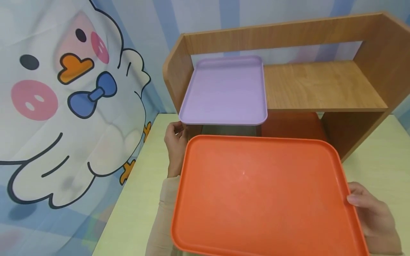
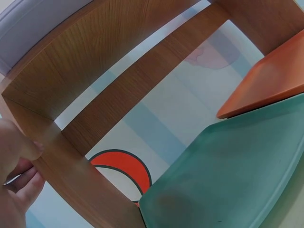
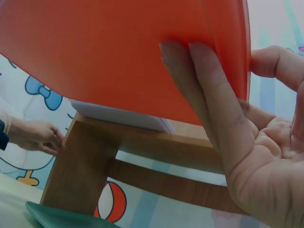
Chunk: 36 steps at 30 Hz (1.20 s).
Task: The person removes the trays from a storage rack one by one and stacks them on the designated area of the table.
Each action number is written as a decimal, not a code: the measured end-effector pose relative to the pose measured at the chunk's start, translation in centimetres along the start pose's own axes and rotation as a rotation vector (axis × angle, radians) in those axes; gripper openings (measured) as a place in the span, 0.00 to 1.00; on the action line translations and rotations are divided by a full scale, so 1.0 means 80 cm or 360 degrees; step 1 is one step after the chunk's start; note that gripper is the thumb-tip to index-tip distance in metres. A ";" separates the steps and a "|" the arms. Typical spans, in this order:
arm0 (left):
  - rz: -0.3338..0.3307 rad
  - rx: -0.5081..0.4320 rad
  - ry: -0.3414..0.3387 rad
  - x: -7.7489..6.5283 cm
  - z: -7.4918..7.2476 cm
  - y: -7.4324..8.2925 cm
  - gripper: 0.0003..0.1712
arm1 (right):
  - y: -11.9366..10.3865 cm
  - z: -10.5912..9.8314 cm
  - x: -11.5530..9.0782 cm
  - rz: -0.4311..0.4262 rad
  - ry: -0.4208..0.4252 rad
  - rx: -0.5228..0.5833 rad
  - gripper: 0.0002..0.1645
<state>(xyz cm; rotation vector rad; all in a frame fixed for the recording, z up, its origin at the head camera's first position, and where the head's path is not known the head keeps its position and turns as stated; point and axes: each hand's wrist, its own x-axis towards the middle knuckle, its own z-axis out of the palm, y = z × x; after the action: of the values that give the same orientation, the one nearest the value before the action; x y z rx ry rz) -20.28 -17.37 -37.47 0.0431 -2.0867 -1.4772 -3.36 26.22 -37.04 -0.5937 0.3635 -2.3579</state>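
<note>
My right hand [image 1: 374, 217] holds an orange tray [image 1: 256, 192] by its right rim. In the right wrist view, the fingers [image 3: 216, 90] lie along its underside and the thumb is at the rim. Tilted, the tray hangs in front of a wooden desk shelf [image 1: 320, 85]. My left hand [image 1: 176, 142] pinches the front edge of the shelf's left side panel [image 2: 71, 166] between thumb and fingers. On the shelf's upper board, at the left, lies a purple tray [image 1: 225, 92]. Below it a green tray [image 2: 228, 171] rests in the lower space, beside a second orange tray [image 2: 270, 80] on the right.
The shelf stands on a pale yellow-green table [image 1: 131, 202]. A cloth backdrop [image 1: 134, 21] with a cartoon chick hangs behind and to the left. Bare wood of the upper board [image 1: 314, 85] shows to the right of the purple tray.
</note>
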 end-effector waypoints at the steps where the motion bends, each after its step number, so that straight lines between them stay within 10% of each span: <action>1: -0.0005 0.0010 0.0007 0.000 0.000 0.001 0.10 | 0.000 -0.002 0.000 0.0001 -0.0007 -0.0010 0.31; 36: -0.0061 0.0092 0.0040 0.006 0.002 0.006 0.10 | -0.002 -0.072 -0.034 -0.0100 0.0067 -0.0034 0.35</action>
<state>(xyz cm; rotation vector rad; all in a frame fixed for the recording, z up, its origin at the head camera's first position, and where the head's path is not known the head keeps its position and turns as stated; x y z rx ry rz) -20.61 -17.22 -36.89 0.1243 -2.1187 -1.4314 -4.54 28.72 -42.78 -0.5743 0.3946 -2.4325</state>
